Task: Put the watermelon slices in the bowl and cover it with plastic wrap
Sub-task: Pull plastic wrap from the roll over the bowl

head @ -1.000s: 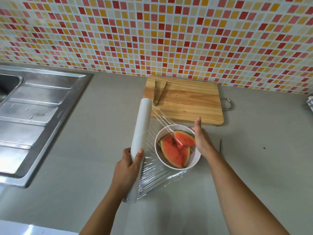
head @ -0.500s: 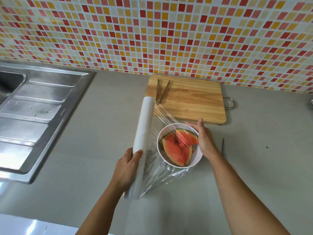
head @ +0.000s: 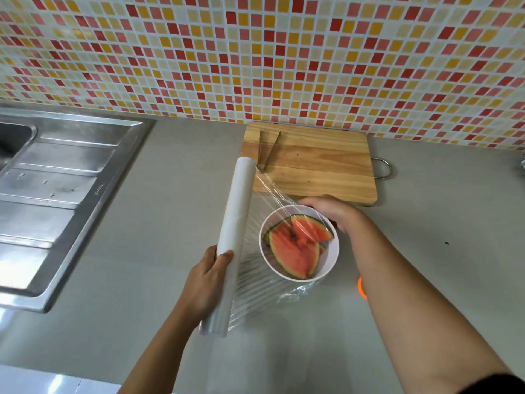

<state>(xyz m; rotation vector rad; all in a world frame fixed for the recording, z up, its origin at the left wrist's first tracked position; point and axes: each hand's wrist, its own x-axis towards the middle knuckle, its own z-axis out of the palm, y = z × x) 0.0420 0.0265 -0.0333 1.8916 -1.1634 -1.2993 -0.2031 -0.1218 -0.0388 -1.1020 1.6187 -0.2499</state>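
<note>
We found the bowl of watermelon slices on the counter, left grip clenched round the wrap roll beside it, right grip pinning film at its far rim; we judged firmer, even tension necessary before tearing.

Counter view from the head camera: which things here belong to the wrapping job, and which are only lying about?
Belong to the job:
- watermelon slices, in the bowl
- white bowl
- plastic wrap roll, in the left hand
- right hand, at the bowl's far rim

Lying about:
- cutting board
- tongs on the board
- sink
</note>
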